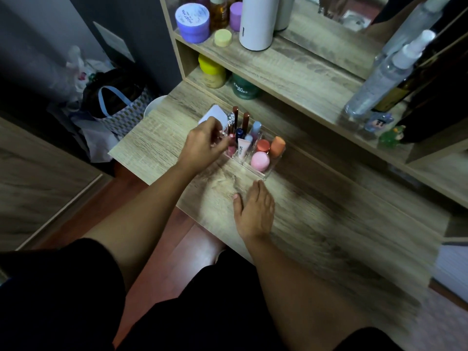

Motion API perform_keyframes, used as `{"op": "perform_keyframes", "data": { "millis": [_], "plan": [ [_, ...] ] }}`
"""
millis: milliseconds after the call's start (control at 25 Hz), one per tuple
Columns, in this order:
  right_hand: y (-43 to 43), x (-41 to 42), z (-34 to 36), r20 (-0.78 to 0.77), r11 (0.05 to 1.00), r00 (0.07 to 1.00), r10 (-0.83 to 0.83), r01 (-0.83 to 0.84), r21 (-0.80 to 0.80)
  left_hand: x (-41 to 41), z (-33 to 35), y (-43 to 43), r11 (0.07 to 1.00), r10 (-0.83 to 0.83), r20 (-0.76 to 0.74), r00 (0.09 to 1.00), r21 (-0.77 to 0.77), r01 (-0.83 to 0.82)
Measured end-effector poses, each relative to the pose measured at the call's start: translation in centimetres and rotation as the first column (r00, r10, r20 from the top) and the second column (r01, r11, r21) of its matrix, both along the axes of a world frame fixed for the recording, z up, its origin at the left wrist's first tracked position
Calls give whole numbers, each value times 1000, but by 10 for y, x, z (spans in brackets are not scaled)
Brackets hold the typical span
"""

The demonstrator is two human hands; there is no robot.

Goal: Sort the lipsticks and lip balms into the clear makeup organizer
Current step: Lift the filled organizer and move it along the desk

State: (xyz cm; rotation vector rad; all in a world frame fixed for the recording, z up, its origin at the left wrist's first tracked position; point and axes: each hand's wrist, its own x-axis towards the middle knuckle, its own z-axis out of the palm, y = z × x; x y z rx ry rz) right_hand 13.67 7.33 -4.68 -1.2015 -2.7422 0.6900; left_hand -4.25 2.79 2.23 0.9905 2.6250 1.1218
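The clear makeup organizer (264, 174) stands on the wooden desk (316, 224), filled with upright lip tubes, among them two dark red lipsticks (245, 120), a pale pink tube (241, 148), a round pink balm (260, 161) and orange balms (277, 146). My left hand (202, 145) is at the organizer's left end, fingers curled around a clear-capped pink lip gloss (230, 127) standing in a left slot. Lying flat on the desk just in front of the organizer, my right hand (254, 211) has its fingers spread and holds nothing.
A white card (212, 114) lies behind the organizer. Shelves at the back hold jars, a white bottle (255, 21) and spray bottles (379, 79). A patterned bag (121, 107) and clutter sit on the floor left of the desk.
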Motion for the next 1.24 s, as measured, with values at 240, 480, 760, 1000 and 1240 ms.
{"op": "perform_keyframes", "data": {
  "millis": [240,480,760,1000,1240],
  "plan": [
    [24,-22,14,-66,934,937,-343,333,-133,-30,-23,-11,917,392,123,912,25,-398],
    [53,-42,8,-71,898,931,-357,321,-302,-58,-28,1,966,208,388,898,-227,-126],
    [57,-53,1,-157,867,898,-411,333,-371,-67,-43,-1,979,203,569,797,-135,-153],
    [56,-48,0,-146,881,896,-419,363,-305,-74,-47,-2,978,209,586,782,-136,-159],
    [59,-41,2,-157,876,892,-423,359,-321,-67,-41,4,980,197,576,793,-122,-156]
  ]
}}
